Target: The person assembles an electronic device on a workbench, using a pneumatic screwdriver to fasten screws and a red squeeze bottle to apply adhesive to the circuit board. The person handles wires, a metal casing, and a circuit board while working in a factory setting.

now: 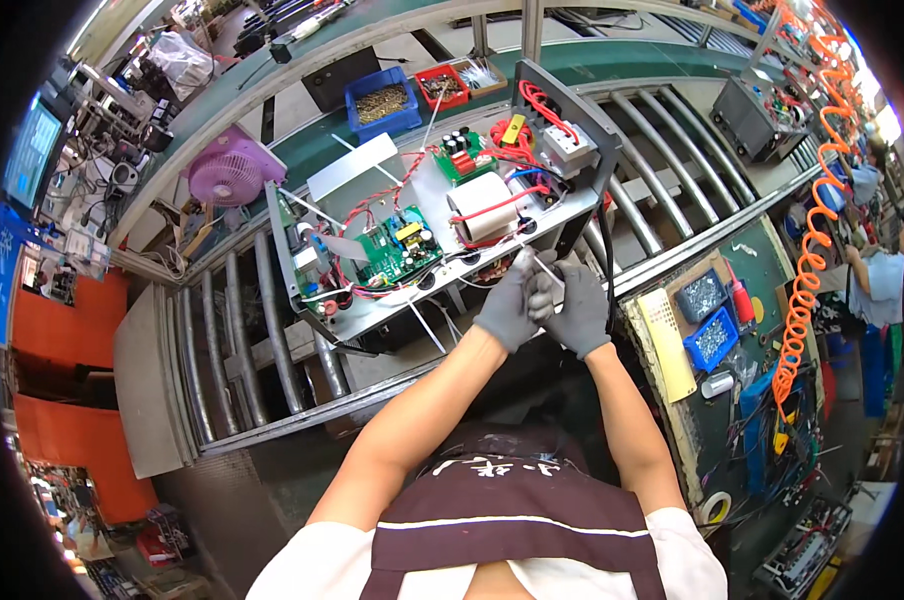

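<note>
My left hand [509, 303] and my right hand [575, 308], both in grey gloves, meet at the front edge of an open electrical unit [372, 318]. Between their closed fingers runs a thin white strip that looks like a cable tie [546, 268]; the fingertips partly hide it. Just behind the hands lies a wide cream-coloured cylinder [485, 207] with a red wire across it. The unit also holds a green circuit board [400, 243], a smaller green board [462, 155] and bundled red wires [512, 142]. Another white tie [427, 326] sticks out over its front edge.
The unit rests on a roller conveyor [280, 325]. Beyond it stand a blue bin [383, 103] and a red bin [441, 88] of small parts. A purple fan [234, 172] is at left. To the right are blue screw trays [712, 338] and a hanging orange coiled hose [798, 340].
</note>
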Demonstrator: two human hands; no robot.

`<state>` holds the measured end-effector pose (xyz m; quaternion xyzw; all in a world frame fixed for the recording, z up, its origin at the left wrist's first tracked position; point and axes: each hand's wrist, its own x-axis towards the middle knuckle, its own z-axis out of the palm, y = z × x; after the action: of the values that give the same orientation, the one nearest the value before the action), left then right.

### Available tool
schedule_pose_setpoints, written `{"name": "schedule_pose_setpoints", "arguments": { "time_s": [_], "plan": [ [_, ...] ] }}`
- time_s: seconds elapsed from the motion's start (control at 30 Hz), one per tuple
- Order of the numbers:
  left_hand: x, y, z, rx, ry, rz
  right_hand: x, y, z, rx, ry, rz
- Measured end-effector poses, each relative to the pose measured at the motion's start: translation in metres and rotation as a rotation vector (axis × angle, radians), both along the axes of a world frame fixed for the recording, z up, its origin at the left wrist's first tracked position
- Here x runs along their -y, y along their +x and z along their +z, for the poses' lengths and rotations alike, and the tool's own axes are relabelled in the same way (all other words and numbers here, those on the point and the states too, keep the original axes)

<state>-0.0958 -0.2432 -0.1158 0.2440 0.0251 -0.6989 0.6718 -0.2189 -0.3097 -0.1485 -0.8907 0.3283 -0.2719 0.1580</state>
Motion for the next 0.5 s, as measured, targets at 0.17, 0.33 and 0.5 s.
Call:
{"name": "schedule_pose_setpoints", "arguments": {
  "time_s": [0.17, 0.33, 0.5],
  "plan": [
    [0.012, 0.003, -0.014, -0.038, -0.08, 0.029, 0.007, 0.016, 0.002, -0.1, -0.045, 0.023],
    [0.01, 0.0, -0.022, -0.045, -0.057, 0.041, 0.009, 0.022, -0.005, -0.061, -0.102, 0.018],
    [0.015, 0.0, -0.026, -0.073, -0.046, 0.066, 0.01, 0.024, -0.013, 0.26, 0.455, 0.118]
  ]
}}
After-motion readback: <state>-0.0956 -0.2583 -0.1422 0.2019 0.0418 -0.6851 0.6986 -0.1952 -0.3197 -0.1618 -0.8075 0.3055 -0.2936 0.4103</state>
